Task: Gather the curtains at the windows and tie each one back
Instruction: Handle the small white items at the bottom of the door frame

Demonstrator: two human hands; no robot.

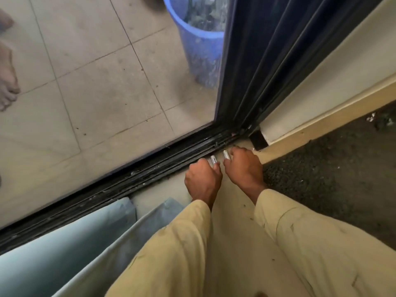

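Note:
Pale blue-grey curtain (pixel 64 243) hangs in folds at the lower left, its hem just inside the black door track (pixel 128 179). Both my hands are down at the floor near the track's right end, clear of the curtain. My left hand (pixel 203 179) has its fingers curled round a small white cylinder with a printed label (pixel 213 160). My right hand (pixel 244 166) pinches a second small white cylinder (pixel 226 154). The two pieces sit side by side, close to the track. Cream sleeves cover both my forearms.
Beyond the glass lies a tiled floor with a blue bucket (pixel 199 46) of plant matter and another person's bare foot (pixel 7 82) at the far left. The dark door frame (pixel 257 61) rises on the right. A cream skirting board (pixel 321 125) borders dark carpet (pixel 332 168).

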